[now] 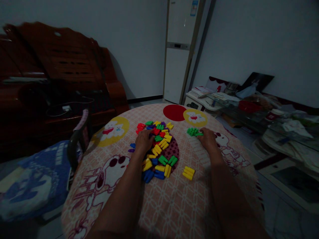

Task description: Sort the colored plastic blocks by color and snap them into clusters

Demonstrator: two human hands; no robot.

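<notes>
My left hand (pixel 145 141) is over a loose pile of small plastic toy pieces, its curled fingers among red pieces (pixel 156 131); whatever they pinch is hidden. Around it lie yellow pieces (pixel 163 143), blue pieces (pixel 148 176), green pieces (pixel 172 161) and a few purple ones. On the right, my right hand (pixel 208 138) has its fingertips closed on the end of a green toy piece (pixel 198 134), beside a tight cluster of green pieces (pixel 191 131). Some yellow pieces (pixel 188 173) lie side by side, nearer to me and between my two arms.
The round table wears a patterned cloth (pixel 169 209). A chair with a blue cushion (pixel 37 179) stands at left, before a wooden bench (pixel 67 63). A white cabinet-like appliance (pixel 176 69) stands behind. At right, a cluttered glass-topped stand (pixel 249 116) runs along the wall.
</notes>
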